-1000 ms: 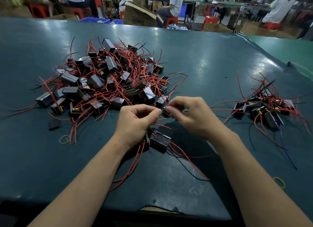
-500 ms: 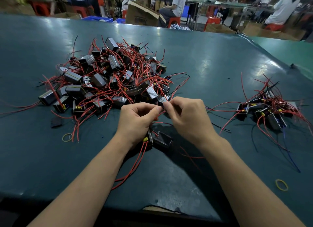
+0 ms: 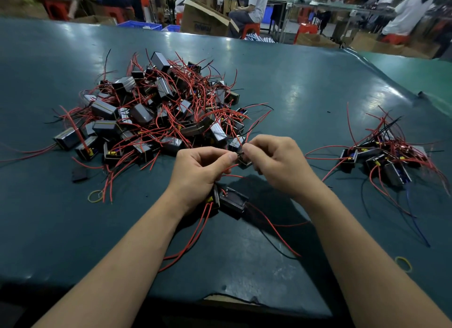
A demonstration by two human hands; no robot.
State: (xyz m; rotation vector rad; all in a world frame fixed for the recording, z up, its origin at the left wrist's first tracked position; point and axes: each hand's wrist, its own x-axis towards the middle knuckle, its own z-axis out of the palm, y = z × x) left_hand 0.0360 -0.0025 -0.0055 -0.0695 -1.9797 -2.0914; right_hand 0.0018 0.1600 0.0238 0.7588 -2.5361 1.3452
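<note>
On the left of the dark teal tabletop (image 3: 305, 88) lies a big heap of small black-and-silver boxy parts (image 3: 156, 117), tangled with thin red wires. Just in front of that heap sit a flat black piece (image 3: 79, 175) and a yellow rubber band (image 3: 95, 196), near each other but apart. At the middle, close to the near edge, the left hand (image 3: 198, 173) and the right hand (image 3: 274, 164) meet fingertip to fingertip. The left hand's thumb and forefinger are pressed together on a thin red wire (image 3: 230, 167); the right hand's curled fingers pinch a small black part (image 3: 244, 162) — it is held above the table, just in front of the heap's near edge. Under the left hand's heel another black boxy part (image 3: 233, 201) shows, red wires trailing from it toward the table edge; whether the hand holds it or it lies on the table cannot be told. Well to the right a smaller heap of the same wired parts (image 3: 386, 159) lies, and nearer the edge a second yellow rubber band (image 3: 403, 263). Beyond the table stand a blue plastic crate (image 3: 139, 25) and an open brown cardboard box (image 3: 205, 19) — what is in either is hidden.
</note>
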